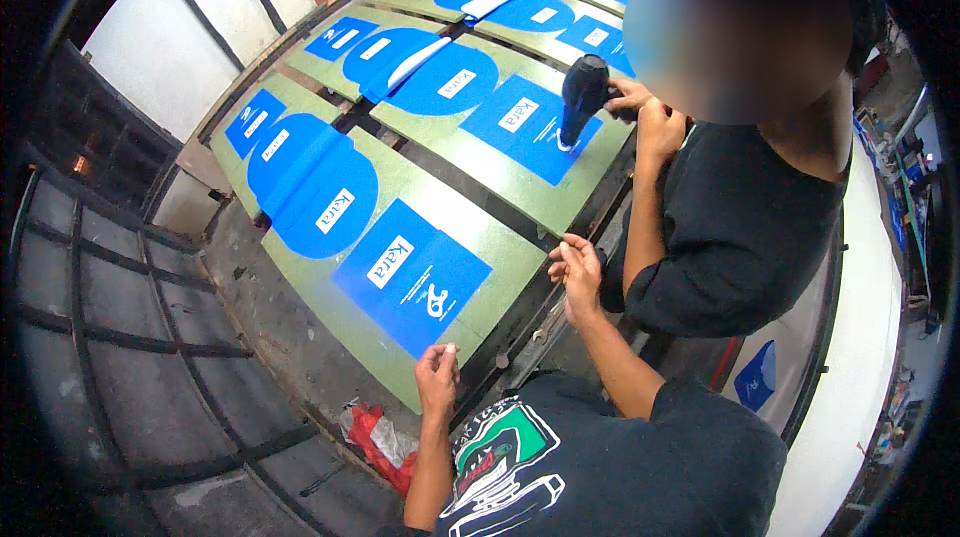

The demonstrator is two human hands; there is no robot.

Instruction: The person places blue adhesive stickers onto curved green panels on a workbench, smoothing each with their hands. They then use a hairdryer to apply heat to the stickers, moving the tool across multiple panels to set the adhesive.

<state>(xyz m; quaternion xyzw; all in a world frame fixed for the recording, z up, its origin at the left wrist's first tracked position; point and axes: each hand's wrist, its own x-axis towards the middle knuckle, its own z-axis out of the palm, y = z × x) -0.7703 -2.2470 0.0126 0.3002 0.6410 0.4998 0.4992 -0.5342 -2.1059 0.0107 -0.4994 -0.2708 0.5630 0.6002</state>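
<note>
A long green panel [505, 255] with a blue square print [412, 277] and blue round prints [325, 199] lies in front of me. My left hand [437, 374] is at the panel's near corner, fingers pinched together; I cannot make out anything in them. My right hand [578, 270] hovers at the panel's right edge, fingers loosely apart and holding nothing. A co-worker in a black shirt [735, 227] stands to my right. They point a black hair dryer [583, 97] down at a blue square [530, 132] on the neighbouring panel.
More green panels with blue prints [450, 77] lie side by side on a rack running away to the top. A dark metal grid frame [110, 317] leans at left. A crumpled red and white bag [380, 442] lies on the floor. A white surface [850, 377] is at right.
</note>
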